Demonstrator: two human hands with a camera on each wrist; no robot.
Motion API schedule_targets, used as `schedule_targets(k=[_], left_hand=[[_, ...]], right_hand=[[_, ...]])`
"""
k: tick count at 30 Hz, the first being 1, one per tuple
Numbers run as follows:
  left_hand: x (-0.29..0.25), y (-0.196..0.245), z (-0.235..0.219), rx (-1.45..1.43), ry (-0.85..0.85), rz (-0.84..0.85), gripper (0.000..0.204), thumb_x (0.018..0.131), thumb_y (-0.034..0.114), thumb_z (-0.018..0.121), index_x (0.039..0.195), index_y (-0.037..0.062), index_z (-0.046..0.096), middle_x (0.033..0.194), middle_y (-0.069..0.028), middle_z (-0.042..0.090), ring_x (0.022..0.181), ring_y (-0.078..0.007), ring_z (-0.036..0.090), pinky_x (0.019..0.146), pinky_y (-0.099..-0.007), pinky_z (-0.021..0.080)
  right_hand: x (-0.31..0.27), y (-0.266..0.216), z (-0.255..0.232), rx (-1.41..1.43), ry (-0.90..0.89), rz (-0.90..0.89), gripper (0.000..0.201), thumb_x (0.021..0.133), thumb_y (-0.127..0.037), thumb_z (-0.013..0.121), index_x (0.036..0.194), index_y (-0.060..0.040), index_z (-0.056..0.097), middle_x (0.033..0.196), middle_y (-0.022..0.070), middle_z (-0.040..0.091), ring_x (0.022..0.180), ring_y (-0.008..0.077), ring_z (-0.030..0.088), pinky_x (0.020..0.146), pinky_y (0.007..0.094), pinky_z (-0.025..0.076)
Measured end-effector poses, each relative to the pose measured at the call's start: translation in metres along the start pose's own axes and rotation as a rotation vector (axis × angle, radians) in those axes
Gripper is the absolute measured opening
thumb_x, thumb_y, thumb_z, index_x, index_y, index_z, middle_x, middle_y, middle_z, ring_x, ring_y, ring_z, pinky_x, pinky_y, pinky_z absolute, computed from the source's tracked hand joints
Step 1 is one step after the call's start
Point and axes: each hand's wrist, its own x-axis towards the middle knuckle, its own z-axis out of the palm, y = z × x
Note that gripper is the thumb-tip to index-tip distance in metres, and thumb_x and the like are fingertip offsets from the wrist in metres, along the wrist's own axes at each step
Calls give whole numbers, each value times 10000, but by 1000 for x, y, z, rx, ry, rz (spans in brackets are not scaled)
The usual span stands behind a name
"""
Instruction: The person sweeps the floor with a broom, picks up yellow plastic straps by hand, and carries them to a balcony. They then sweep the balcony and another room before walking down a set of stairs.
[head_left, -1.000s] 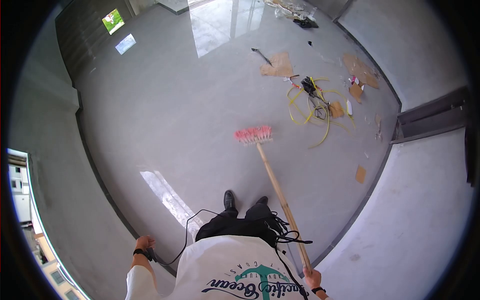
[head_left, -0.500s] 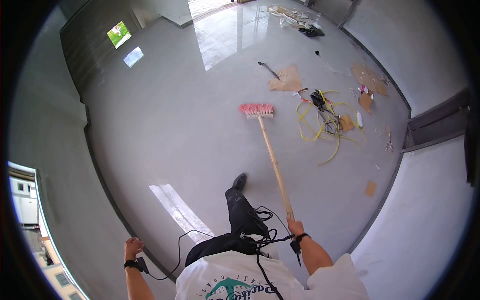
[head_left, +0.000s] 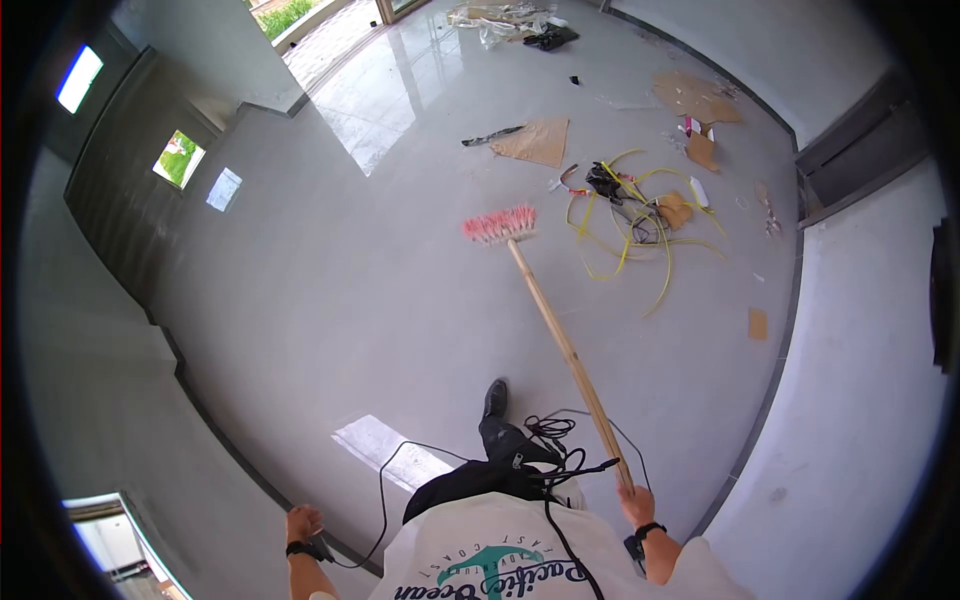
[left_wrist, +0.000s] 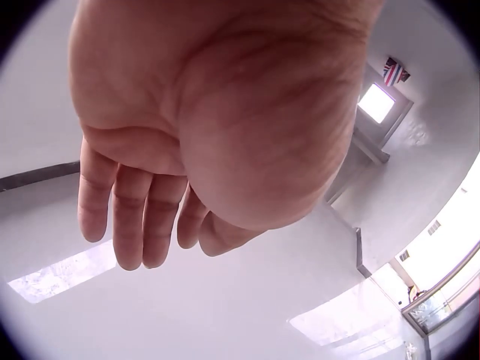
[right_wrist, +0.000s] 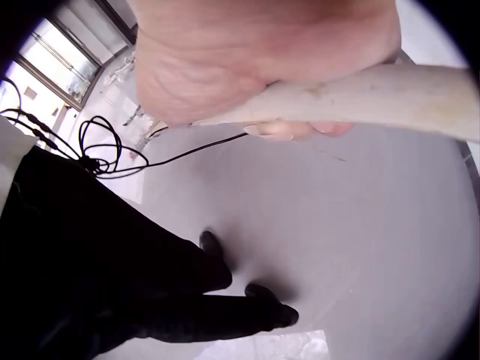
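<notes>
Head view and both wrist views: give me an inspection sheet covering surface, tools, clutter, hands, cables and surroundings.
Surface: grey floor, bright reflections on it
Job's things: broom, its pink-and-white head out in front of the person
Clutter: cardboard, tangled yellow straps, black plastic
Hands: left hand holds nothing; right hand grips the broom
Cables: black cables, looped at the waist
Surroundings: pale wall to the right

broom (head_left: pixel 566 340) | pink-and-white bristles (head_left: pixel 499 224) | long pale wooden handle (head_left: pixel 591 395) | tilted | bristles lowermost, at grey floor (head_left: pixel 330 270)
</notes>
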Motion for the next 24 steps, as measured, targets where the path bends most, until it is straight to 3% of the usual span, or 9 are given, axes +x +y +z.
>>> schedule_targets(k=[4,7,10,11,14,16,19,21,24], left_hand=[[19,-41,-14,-57,-81,-194,359,925,190,476,1196,-42,434,1019,-225,611,829,-349,637,672,-484,542],[32,8,-6,-57,2,-221,310,907,149,502,1139,-57,507,950,-205,622,784,-310,651,630,-447,564],[72,101,1,-59,-99,-26,332,918,186,490,1173,-25,492,966,-179,622,776,-280,646,608,-407,549],[86,144,12,-6,-147,54,335,919,198,488,1182,-10,490,962,-168,624,779,-266,643,607,-395,543],[63,285,80,252,-127,358,276,907,217,518,1088,10,534,933,-116,653,762,-212,646,622,-354,539],[36,372,132,404,-221,540,261,906,215,526,1082,23,548,921,-115,654,757,-199,644,618,-338,533],[-12,488,221,671,-351,811,244,913,208,527,1071,25,560,937,-114,654,787,-188,645,639,-330,528],[-51,536,286,725,-415,1063,265,922,190,514,1095,-6,559,990,-135,662,903,-236,657,741,-348,528],[-83,574,359,658,-643,1146,261,929,174,500,1109,-7,556,1012,-144,659,941,-246,654,770,-351,526]], right_hand=[[-118,72,3,-108,-122,223,692,831,-643,461,680,9,637,670,255,600,704,441,605,608,499,464],[-140,65,6,-118,-202,387,699,826,-647,466,696,15,649,694,255,620,739,444,616,633,502,482],[-76,36,23,-38,-253,455,685,798,-653,510,840,8,682,832,237,666,871,412,636,761,466,512],[-44,17,27,31,-172,361,681,813,-631,500,798,26,679,778,265,643,825,434,628,707,484,506],[96,-72,16,139,-98,221,695,803,-631,517,807,47,675,786,290,635,835,441,626,723,478,506],[147,-153,-38,185,38,63,739,783,-656,540,852,69,664,841,299,640,855,440,629,748,463,513],[129,-202,-122,186,-2,90,610,751,-557,630,916,29,665,866,257,659,862,381,653,770,432,524],[113,-165,-121,170,63,160,528,738,-487,638,909,12,667,855,238,664,850,369,655,770,422,525],[37,-103,-102,103,83,286,338,689,-322,631,878,-44,669,850,188,674,835,341,654,766,403,524]])
